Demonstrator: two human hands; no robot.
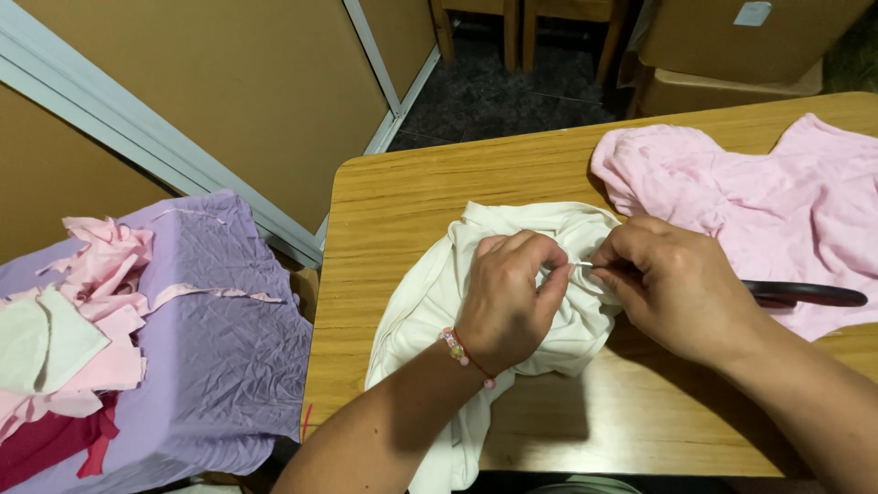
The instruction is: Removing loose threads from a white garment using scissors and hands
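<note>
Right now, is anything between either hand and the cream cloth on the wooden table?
No. The left hand and right hand both already pinch the crumpled cream cloth; black-handled scissors lie behind the right hand.

A wooden table [412,192] spreads under the grip. Left of it, brown panels [247,82] with pale framing [137,137] rise. Beyond, dark tiled floor [494,96], chair legs [517,32] and cardboard boxes [732,55].

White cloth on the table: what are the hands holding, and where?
Both the left hand and right hand pinch the cream-white garment at a bunched fold near its middle, fingertips almost meeting.
</note>
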